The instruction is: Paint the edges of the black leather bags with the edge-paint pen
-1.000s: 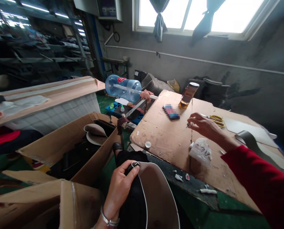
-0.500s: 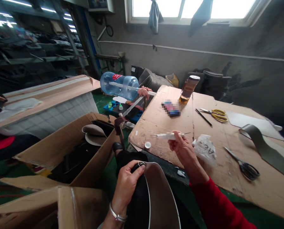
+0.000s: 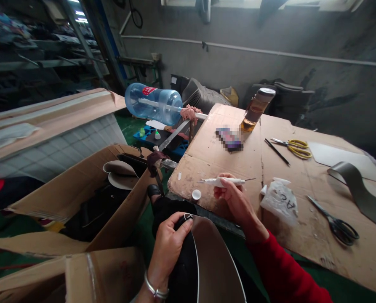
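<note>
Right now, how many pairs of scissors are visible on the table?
2: yellow-handled scissors beside the black stick, and black-handled scissors right of the plastic bag. More may be hidden.

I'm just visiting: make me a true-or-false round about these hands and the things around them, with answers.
1. The right hand holds a slim white tool. True.
2. The left hand is empty. False: it pinches a white-edged sheet.
3. The yellow-handled scissors lie on the cardboard-covered table. True.
4. The blue bottle stands upright. False: it is on its side.
5. The black-handled scissors are in the right hand. False: they lie on the table.
</note>
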A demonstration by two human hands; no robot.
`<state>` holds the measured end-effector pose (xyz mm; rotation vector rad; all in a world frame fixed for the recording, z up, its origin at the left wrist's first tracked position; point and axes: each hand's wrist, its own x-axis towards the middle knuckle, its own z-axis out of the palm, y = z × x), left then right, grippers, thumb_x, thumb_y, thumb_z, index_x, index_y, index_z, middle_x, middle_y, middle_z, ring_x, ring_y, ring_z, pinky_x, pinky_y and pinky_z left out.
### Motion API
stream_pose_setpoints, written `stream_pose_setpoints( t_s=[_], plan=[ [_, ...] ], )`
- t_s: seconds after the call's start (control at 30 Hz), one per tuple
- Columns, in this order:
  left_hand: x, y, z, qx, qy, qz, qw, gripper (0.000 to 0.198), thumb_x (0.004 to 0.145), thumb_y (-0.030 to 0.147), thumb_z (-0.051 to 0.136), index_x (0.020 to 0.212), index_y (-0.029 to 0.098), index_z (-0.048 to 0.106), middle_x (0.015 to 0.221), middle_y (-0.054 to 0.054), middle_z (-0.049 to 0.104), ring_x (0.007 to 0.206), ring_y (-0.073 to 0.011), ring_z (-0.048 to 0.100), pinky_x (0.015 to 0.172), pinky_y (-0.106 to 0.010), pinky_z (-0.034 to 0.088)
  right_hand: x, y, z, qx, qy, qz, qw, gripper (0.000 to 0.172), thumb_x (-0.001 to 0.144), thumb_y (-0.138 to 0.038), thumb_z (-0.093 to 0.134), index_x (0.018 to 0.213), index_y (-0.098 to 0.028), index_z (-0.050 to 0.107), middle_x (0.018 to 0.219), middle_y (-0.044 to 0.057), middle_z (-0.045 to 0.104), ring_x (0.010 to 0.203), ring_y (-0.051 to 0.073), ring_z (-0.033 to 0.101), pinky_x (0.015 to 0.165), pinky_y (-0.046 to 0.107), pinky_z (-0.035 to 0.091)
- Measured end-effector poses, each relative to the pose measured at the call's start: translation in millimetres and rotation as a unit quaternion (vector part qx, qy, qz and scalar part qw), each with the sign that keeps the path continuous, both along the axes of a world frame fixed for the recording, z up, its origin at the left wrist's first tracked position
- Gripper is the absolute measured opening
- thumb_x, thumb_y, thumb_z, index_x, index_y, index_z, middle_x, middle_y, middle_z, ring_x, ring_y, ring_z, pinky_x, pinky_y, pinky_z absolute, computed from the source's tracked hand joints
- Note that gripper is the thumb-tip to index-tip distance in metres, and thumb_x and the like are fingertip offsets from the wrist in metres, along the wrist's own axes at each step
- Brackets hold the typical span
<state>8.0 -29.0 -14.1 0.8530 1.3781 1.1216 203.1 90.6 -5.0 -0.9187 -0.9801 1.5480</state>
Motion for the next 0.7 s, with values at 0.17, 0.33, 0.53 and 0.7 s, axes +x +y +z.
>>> stream_pose_setpoints(
  t_s=[0.17, 0.33, 0.53, 0.7],
  plan=[
    [0, 6, -2.2, -0.006, 0.007, -0.014, 1.000, 0.027, 0.086, 0.044, 0.074, 0.087, 0.017, 0.074, 0.075, -0.001, 0.066, 0.067, -0.0152, 0.054, 0.067, -0.024, 0.047, 3, 1, -6.3, -0.003, -0.015, 0.000, 1.000, 0.027, 0.089, -0.041, 0.078, 0.103, -0.019, 0.070, 0.077, 0.002, 0.071, 0.066, 0.016, 0.065, 0.060, 0.026, 0.052],
    [-1, 9, -5.5, -0.015, -0.013, -0.023, 1.000, 0.030, 0.086, 0.047, 0.074, 0.089, 0.017, 0.073, 0.076, -0.002, 0.066, 0.069, -0.0158, 0.055, 0.067, -0.024, 0.048, 3, -1, -1.7, -0.002, -0.041, 0.010, 0.999, 0.027, 0.086, -0.040, 0.082, 0.099, -0.019, 0.070, 0.074, 0.001, 0.070, 0.065, 0.015, 0.063, 0.059, 0.024, 0.048],
    [0, 10, -3.4, -0.028, -0.047, -0.023, 0.998, 0.029, 0.085, 0.046, 0.075, 0.088, 0.017, 0.072, 0.074, 0.000, 0.063, 0.069, -0.0150, 0.055, 0.066, -0.023, 0.046, -4, -6, 3.4, 0.007, -0.021, -0.036, 0.999, 0.039, 0.068, -0.032, 0.095, 0.092, -0.021, 0.067, 0.073, -0.004, 0.065, 0.064, 0.011, 0.057, 0.060, 0.022, 0.046],
    [-2, 9, -0.1, -0.028, -0.050, -0.020, 0.998, 0.029, 0.085, 0.046, 0.076, 0.085, 0.017, 0.073, 0.073, 0.000, 0.061, 0.066, -0.0131, 0.050, 0.061, -0.021, 0.042, -9, -10, 2.8, 0.026, -0.051, -0.020, 0.998, 0.036, 0.086, -0.046, 0.081, 0.104, -0.023, 0.061, 0.075, 0.000, 0.071, 0.062, 0.015, 0.064, 0.062, 0.027, 0.052]
  ],
)
